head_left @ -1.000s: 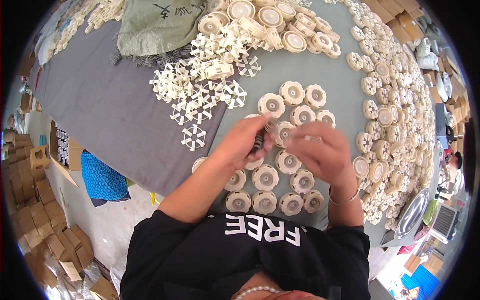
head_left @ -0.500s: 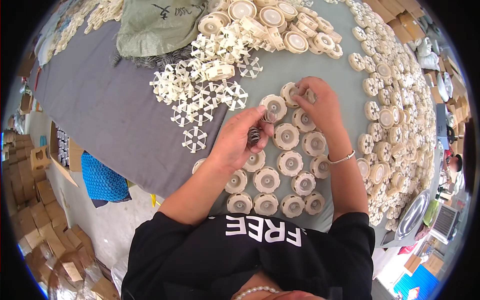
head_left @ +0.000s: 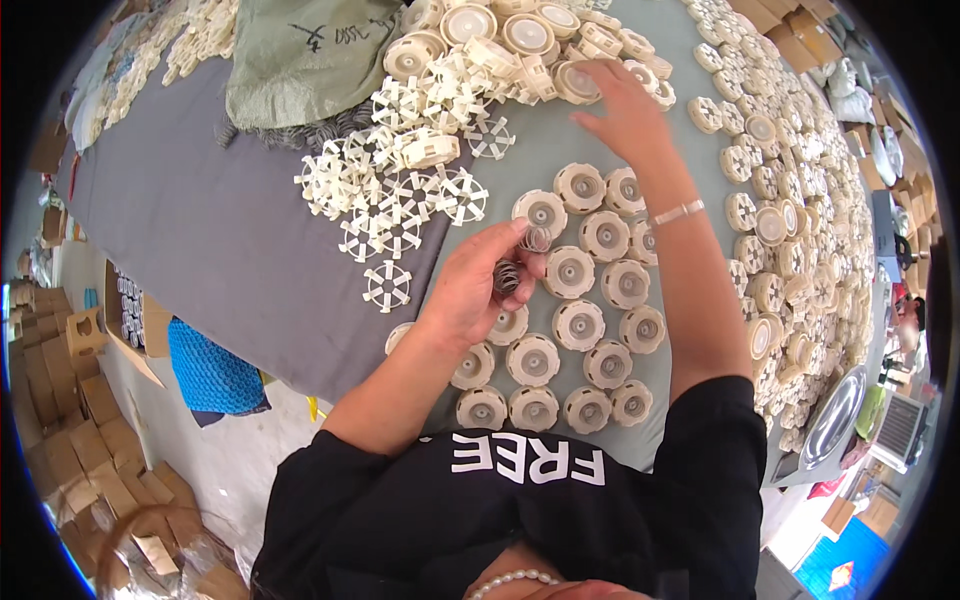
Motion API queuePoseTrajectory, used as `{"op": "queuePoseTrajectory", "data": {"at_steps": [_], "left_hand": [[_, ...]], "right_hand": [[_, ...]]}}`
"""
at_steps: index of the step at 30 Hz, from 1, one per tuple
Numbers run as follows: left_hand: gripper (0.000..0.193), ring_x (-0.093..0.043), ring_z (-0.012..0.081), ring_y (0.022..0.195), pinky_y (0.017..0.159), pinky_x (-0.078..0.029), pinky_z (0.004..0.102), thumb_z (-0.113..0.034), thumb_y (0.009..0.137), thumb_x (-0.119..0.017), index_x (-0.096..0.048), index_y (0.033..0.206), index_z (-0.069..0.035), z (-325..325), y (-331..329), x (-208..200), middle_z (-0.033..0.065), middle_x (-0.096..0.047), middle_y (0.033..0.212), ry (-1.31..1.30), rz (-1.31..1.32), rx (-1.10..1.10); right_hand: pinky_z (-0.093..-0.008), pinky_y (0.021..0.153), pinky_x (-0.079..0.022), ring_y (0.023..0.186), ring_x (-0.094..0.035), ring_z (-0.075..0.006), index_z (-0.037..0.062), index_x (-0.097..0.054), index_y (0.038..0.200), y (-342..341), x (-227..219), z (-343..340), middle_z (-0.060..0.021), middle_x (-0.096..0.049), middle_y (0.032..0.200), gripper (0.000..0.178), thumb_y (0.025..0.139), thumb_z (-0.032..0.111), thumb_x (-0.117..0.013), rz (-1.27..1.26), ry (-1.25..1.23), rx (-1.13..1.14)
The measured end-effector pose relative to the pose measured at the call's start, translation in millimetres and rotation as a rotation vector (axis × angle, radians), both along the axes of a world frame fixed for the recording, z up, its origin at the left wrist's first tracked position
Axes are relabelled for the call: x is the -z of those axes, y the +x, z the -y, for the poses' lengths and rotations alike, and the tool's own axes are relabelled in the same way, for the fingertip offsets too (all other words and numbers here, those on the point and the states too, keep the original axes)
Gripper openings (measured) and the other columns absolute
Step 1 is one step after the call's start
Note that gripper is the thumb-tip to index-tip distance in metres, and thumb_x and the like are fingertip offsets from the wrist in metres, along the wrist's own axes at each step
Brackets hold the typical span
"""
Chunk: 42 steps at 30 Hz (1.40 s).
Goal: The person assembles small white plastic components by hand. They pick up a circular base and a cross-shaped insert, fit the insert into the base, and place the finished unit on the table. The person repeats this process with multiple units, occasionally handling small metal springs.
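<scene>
The right hand [head_left: 625, 110] has left the cluster of cream scalloped discs [head_left: 580, 325] where it was working half a second ago and now stretches far beyond it, fingers spread and released, hovering at the near edge of the heap of round cream caps [head_left: 520, 40] without closing on anything. Judging by that, one placing among the discs looks finished and another piece is being fetched.

The left hand [head_left: 480, 290] has stayed at the left edge of the disc cluster, its grip clenched around a small bundle of metal coil springs [head_left: 508, 275]; one spring [head_left: 537, 238] is pinched at the fingertips, right against the top-left disc [head_left: 541, 212].

The springs are short, thin-wired, grey and dull, and mostly hidden in the fist. The discs lie flat on the desk [head_left: 200, 250] in loose rows, each with a round recess at its centre. Left of the cluster lie white spoked wheels [head_left: 400, 200]; beyond those sits a green sack [head_left: 300, 60].
</scene>
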<state>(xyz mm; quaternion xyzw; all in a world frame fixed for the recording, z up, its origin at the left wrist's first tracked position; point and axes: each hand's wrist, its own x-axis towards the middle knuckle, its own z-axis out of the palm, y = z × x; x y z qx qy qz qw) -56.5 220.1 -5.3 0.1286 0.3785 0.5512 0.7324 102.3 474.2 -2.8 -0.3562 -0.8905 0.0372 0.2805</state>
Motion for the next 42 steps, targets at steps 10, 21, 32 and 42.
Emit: {"op": "queuePoseTrajectory", "data": {"at_steps": [10, 21, 32, 42], "left_hand": [[0.033, -0.054, 0.0111, 0.058, 0.047, -0.035, 0.0235, -0.035, 0.108, -0.058, -0.069, 0.107, -0.004, -1, 1, -3, 0.0079, -0.072, 0.089, 0.015, -0.083, -0.044], [0.019, -0.054, 0.0052, 0.061, 0.051, -0.036, 0.019, -0.015, 0.1, -0.07, -0.073, 0.117, -0.005, 13, 21, -23, 0.0078, -0.078, 0.102, 0.257, -0.301, 0.1], [0.03, -0.059, 0.0033, 0.076, 0.063, -0.049, 0.0185, 0.0, 0.092, -0.08, -0.073, 0.121, -0.003, 139, 90, -31, -0.0001, -0.074, 0.105, 0.416, -0.525, 0.415], [0.03, -0.063, 0.0168, 0.111, 0.097, -0.054, 0.0327, -0.007, 0.105, -0.054, -0.055, 0.135, -0.005, 209, 68, 1, 0.0114, -0.062, 0.128, 0.096, -0.157, 0.661]], "right_hand": [[-0.0253, 0.082, -0.051, 0.098, -0.066, -0.0097, 0.0034, -0.062, 0.136, 137, -56, 96, -0.0062, -0.072, 0.113, 0.037, 0.1, 0.01, -0.067, -0.574, -0.627, 0.075], [-0.0312, 0.081, -0.058, 0.093, -0.071, -0.0157, 0.0007, -0.071, 0.121, 225, 14, 330, -0.0088, -0.074, 0.113, 0.027, 0.097, 0.011, -0.076, -0.495, -0.673, 0.645], [-0.0254, 0.078, -0.058, 0.092, -0.069, -0.0097, 0.0044, -0.074, 0.123, 153, -34, 400, -0.0064, -0.069, 0.12, 0.031, 0.093, 0.001, -0.079, -0.907, -0.871, -0.037], [-0.0271, 0.076, -0.058, 0.085, -0.07, -0.0116, 0.0032, -0.076, 0.113, 228, 5, 352, -0.0056, -0.075, 0.102, 0.026, 0.088, 0.005, -0.084, -0.663, -0.528, 0.5]]}}
